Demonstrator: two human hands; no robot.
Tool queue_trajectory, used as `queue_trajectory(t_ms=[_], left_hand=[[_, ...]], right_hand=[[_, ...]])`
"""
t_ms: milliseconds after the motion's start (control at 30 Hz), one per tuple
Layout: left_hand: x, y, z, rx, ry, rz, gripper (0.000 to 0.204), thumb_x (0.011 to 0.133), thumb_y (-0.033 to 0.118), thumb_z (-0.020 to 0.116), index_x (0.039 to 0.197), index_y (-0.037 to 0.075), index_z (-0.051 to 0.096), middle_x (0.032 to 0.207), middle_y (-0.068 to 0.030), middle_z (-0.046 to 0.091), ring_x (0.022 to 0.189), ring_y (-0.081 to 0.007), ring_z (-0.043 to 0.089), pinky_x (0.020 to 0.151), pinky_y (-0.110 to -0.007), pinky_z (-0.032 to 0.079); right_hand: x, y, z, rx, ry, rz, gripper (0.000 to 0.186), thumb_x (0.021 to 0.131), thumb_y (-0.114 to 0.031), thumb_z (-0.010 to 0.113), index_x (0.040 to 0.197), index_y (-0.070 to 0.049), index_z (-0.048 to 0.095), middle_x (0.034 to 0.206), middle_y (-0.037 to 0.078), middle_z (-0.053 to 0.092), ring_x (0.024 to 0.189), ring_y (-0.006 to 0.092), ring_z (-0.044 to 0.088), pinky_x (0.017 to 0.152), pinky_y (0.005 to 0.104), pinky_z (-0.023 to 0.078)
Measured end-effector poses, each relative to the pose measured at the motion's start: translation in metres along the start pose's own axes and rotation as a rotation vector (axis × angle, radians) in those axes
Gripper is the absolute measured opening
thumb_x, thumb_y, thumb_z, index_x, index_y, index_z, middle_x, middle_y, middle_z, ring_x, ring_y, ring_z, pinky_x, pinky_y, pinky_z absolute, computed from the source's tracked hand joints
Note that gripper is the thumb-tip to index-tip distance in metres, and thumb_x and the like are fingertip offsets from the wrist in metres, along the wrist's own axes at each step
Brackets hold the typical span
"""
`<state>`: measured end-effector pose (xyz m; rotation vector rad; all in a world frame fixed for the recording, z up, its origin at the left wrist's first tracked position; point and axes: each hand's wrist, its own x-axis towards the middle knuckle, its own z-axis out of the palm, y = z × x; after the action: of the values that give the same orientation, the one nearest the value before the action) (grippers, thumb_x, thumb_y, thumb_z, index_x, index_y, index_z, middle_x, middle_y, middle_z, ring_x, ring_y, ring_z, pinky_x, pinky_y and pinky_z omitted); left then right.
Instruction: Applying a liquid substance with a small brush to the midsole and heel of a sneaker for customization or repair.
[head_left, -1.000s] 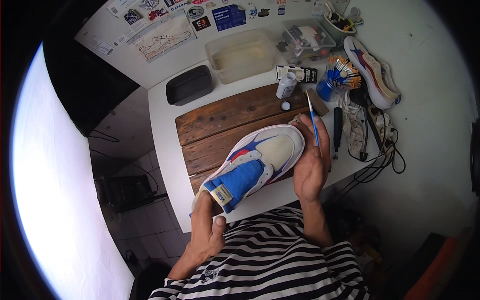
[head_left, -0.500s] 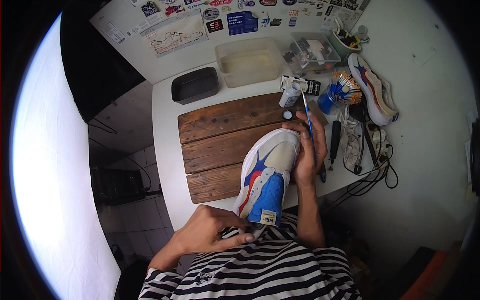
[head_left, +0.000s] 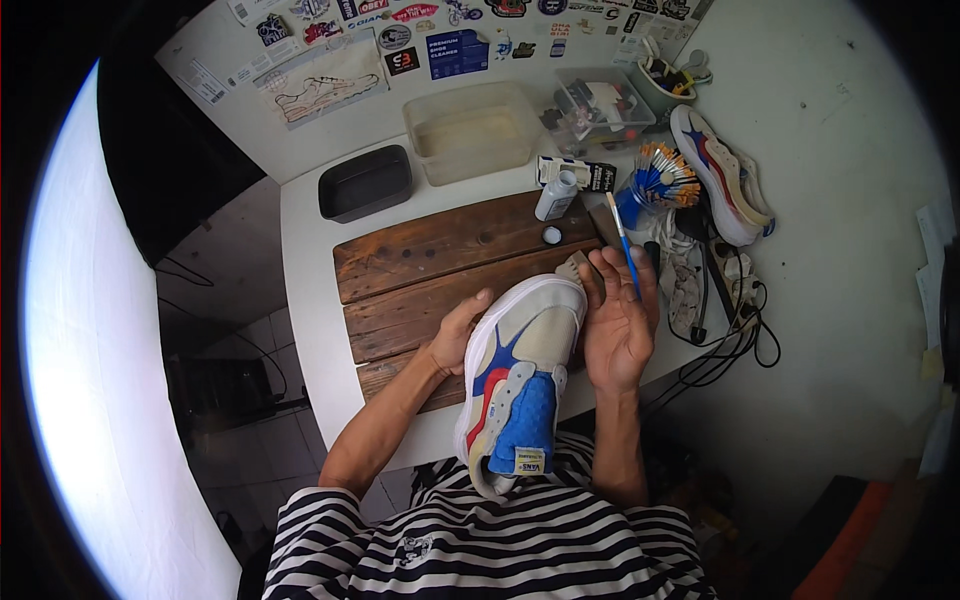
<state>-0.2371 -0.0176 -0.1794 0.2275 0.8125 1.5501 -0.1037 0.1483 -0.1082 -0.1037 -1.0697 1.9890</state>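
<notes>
A sneaker [head_left: 535,335] with a pale grey toe, white sole, blue tongue and red and blue side panels is held up in front of my striped shirt, toe pointing away. My left hand [head_left: 458,332] grips its left side near the front, thumb along the sole edge and other fingers hidden underneath. On the other side, my right hand [head_left: 618,335] is palm up beside the toe. A thin blue paintbrush [head_left: 627,250] with a pale tip stands up between its fingers. Next to the toe, a small tan ridged thing [head_left: 572,266] shows; its kind is unclear.
A dark wooden board [head_left: 420,265] lies on the white table, bearing an uncapped bottle [head_left: 556,196] and its cap [head_left: 551,235]. Behind are a black tray [head_left: 365,185] and a clear tub [head_left: 470,130]. A jar of brushes [head_left: 660,180], a second sneaker [head_left: 722,175] and cables [head_left: 735,340] are at right.
My left hand has moved from the heel up to the sneaker's left front side. My right hand has opened away from the toe, still with the paintbrush. The whole view has shifted slightly.
</notes>
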Motion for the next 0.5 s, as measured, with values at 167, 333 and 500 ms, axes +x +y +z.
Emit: queue_trajectory(t_ms=[167,333,500], left_hand=[[-0.007,0.026,0.038,0.009,0.050,0.052,0.061,0.099,0.048,0.048,0.124,-0.006,0.062,0.113,-0.0227,0.069,0.095,-0.0267,0.070,0.090,-0.037,0.056],[-0.008,0.049,0.043,0.123,-0.144,-0.001,0.079,0.099,0.053,0.046,0.155,-0.002,0.029,0.140,-0.0216,0.055,0.117,-0.0244,0.062,0.100,-0.033,0.050],[0.002,0.049,0.019,0.159,-0.201,0.151,0.087,0.097,0.061,0.042,0.157,0.001,0.024,0.149,-0.0193,0.046,0.129,-0.0260,0.054,0.111,-0.039,0.042]], right_hand=[[0.001,-0.021,-0.018,-0.031,0.024,-0.007,0.041,0.101,-0.017,0.054,0.139,-0.003,0.049,0.126,0.014,0.065,0.120,0.0254,0.060,0.103,0.0421,0.048],[-0.001,-0.027,-0.020,-0.047,0.076,-0.026,0.033,0.102,-0.017,0.054,0.131,-0.001,0.055,0.105,0.015,0.072,0.104,0.0257,0.068,0.094,0.0403,0.051],[-0.007,-0.020,-0.039,-0.260,0.156,-0.049,0.027,0.101,-0.013,0.055,0.123,0.003,0.061,0.097,0.017,0.072,0.093,0.0232,0.068,0.085,0.0357,0.053]])
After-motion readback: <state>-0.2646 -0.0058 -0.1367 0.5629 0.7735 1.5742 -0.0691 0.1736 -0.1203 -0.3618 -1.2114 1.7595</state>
